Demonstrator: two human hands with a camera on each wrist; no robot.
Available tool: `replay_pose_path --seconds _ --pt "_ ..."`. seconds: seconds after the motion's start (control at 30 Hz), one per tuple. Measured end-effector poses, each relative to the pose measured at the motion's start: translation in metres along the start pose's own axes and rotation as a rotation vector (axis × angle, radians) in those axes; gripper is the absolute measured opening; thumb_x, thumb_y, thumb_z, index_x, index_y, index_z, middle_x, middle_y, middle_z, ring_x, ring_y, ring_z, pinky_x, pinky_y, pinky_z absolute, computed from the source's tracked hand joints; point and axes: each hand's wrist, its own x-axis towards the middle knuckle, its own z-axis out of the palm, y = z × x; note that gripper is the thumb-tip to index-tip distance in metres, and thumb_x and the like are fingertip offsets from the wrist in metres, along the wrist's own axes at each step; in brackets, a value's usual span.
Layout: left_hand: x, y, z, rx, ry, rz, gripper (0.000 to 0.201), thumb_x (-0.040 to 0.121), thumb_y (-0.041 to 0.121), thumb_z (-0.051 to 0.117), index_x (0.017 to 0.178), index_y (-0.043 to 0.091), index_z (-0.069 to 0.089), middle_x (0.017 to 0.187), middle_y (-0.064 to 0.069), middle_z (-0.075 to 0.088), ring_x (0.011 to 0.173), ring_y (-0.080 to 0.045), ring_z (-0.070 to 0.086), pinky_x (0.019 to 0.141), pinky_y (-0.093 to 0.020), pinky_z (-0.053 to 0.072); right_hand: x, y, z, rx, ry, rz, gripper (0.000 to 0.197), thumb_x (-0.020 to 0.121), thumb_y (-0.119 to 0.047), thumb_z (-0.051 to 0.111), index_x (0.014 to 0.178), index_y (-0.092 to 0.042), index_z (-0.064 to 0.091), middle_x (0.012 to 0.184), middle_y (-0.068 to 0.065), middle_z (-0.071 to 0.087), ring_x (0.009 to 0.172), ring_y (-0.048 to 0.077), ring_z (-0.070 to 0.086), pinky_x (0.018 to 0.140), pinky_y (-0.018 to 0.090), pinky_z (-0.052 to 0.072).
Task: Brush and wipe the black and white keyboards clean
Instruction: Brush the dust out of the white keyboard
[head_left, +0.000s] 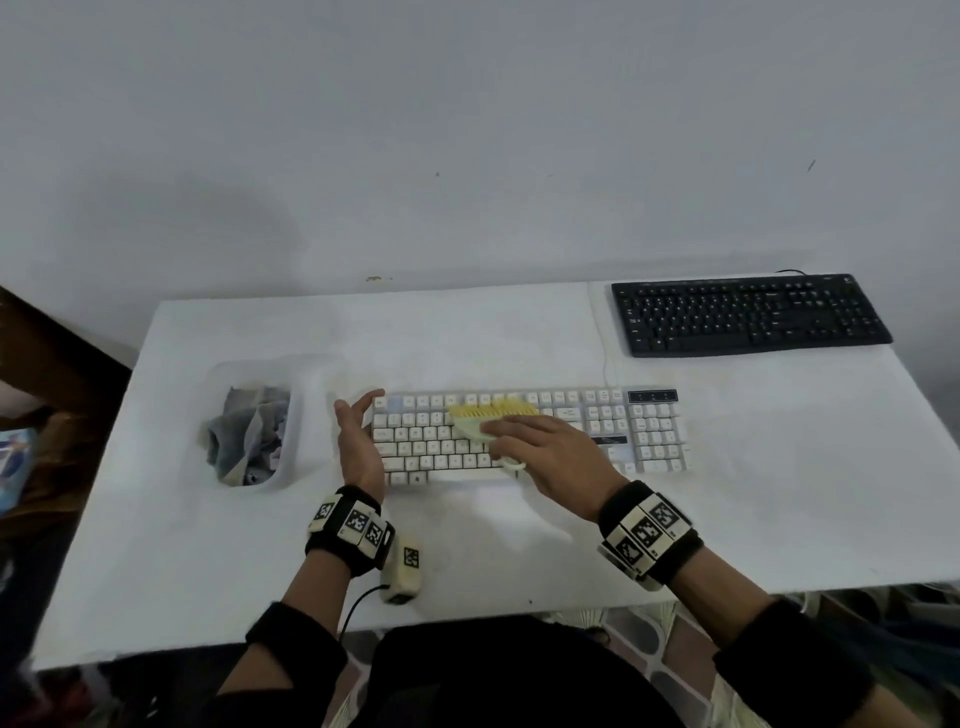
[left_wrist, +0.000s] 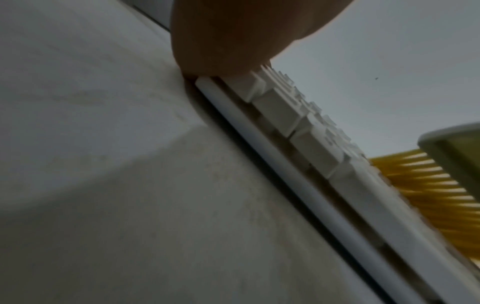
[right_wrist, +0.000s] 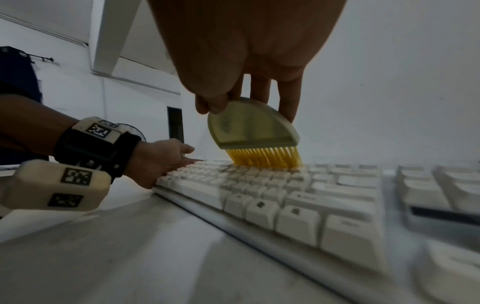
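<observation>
My right fingers (right_wrist: 285, 96) pinch the brush (right_wrist: 249, 125), left hand (head_left: 358, 441) flat steadying the white keyboard (head_left: 649, 441); mid-brushing, next rows need sweeping.

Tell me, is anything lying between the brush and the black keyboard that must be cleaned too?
Nothing visible does. From the brush in the right hand to the black keyboard, only bare table and a thin white cable.
</observation>
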Motion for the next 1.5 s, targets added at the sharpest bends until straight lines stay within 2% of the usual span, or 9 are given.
replay_pose_path --seconds 0.2,0.37,0.63,0.8,0.93,1.03,1.2,1.33,1.5 --pt "-0.002 0.002 0.001 0.034 0.017 0.028 0.065 0.105 0.065 0.016 0.113 0.035 0.073 0.102 -0.016 0.078 0.100 -0.039 0.073 0.089 -0.059 0.059 0.026 -0.016 -0.003 0.052 0.003 -0.042 0.040 0.088 -0.005 0.039 0.118 -0.025 0.055 0.139 -0.004 0.062 0.119 0.027 0.062 0.084 0.043 0.058" --pt "0.001 0.001 0.000 0.031 0.028 0.020 0.065 0.105 0.065 0.017 0.113 0.034 0.073 0.099 -0.010 0.079 0.098 -0.034 0.075 0.091 -0.057 0.059 0.016 -0.009 -0.002 0.040 -0.008 -0.021 0.041 0.085 -0.005 0.036 0.113 -0.023 0.060 0.135 -0.003 0.065 0.115 0.027 0.065 0.082 0.040 0.058" --pt "0.003 0.000 0.001 0.034 0.047 0.039 0.057 0.109 0.055 0.022 0.108 0.031 0.074 0.093 -0.008 0.079 0.091 -0.029 0.076 0.081 -0.042 0.060 0.014 -0.009 -0.016 0.026 0.008 -0.014 0.044 0.082 -0.002 0.038 0.111 -0.019 0.065 0.134 -0.002 0.065 0.114 0.027 0.065 0.082 0.038 0.058" --pt "0.005 -0.001 0.000 0.046 0.031 0.056 0.045 0.108 0.042 0.032 0.102 0.031 0.075 0.090 -0.004 0.078 0.087 -0.025 0.074 0.082 -0.042 0.058 0.018 -0.012 -0.009 0.035 -0.011 -0.038 0.039 0.086 -0.003 0.041 0.114 -0.022 0.061 0.136 -0.003 0.064 0.115 0.028 0.063 0.081 0.042 0.059" --pt "0.007 -0.002 -0.002 0.069 0.027 0.067 0.046 0.104 0.045 0.031 0.102 0.035 0.076 0.100 -0.007 0.078 0.095 -0.029 0.074 0.088 -0.048 0.058 -0.014 0.007 -0.025 0.031 0.029 0.059 0.046 0.080 0.005 0.048 0.114 -0.024 0.058 0.134 -0.004 0.065 0.117 0.024 0.063 0.077 0.040 0.061" --pt "0.006 -0.002 0.000 0.073 0.027 0.077 0.046 0.105 0.042 0.030 0.106 0.032 0.074 0.101 -0.009 0.078 0.096 -0.028 0.074 0.086 -0.045 0.059 -0.028 0.017 -0.036 0.018 0.052 0.045 0.039 0.086 -0.001 0.043 0.114 -0.026 0.055 0.133 -0.003 0.066 0.118 0.024 0.063 0.083 0.038 0.059" --pt "0.007 -0.005 -0.003 0.072 0.017 0.103 0.045 0.108 0.040 0.029 0.109 0.031 0.073 0.106 -0.011 0.077 0.095 -0.025 0.074 0.086 -0.044 0.058 -0.028 0.017 -0.023 0.026 0.054 0.029 0.038 0.086 0.008 0.063 0.111 -0.019 0.067 0.137 -0.003 0.064 0.122 0.024 0.060 0.093 0.042 0.054" --pt "0.009 -0.005 -0.004 0.095 0.008 0.090 0.046 0.105 0.045 0.030 0.106 0.034 0.074 0.110 -0.015 0.076 0.101 -0.033 0.073 0.090 -0.049 0.058 -0.038 0.021 -0.021 0.040 0.028 0.106 0.031 0.091 0.002 0.057 0.109 -0.021 0.064 0.138 -0.005 0.062 0.125 0.023 0.057 0.097 0.048 0.051" --pt "0.007 -0.004 -0.002 0.092 0.013 0.103 0.047 0.109 0.040 0.027 0.110 0.029 0.072 0.103 -0.012 0.076 0.094 -0.027 0.073 0.082 -0.040 0.058 -0.049 0.025 -0.027 0.115 0.041 0.223 0.035 0.087 0.004 0.061 0.108 -0.025 0.058 0.141 -0.013 0.058 0.131 0.021 0.051 0.098 0.046 0.049"
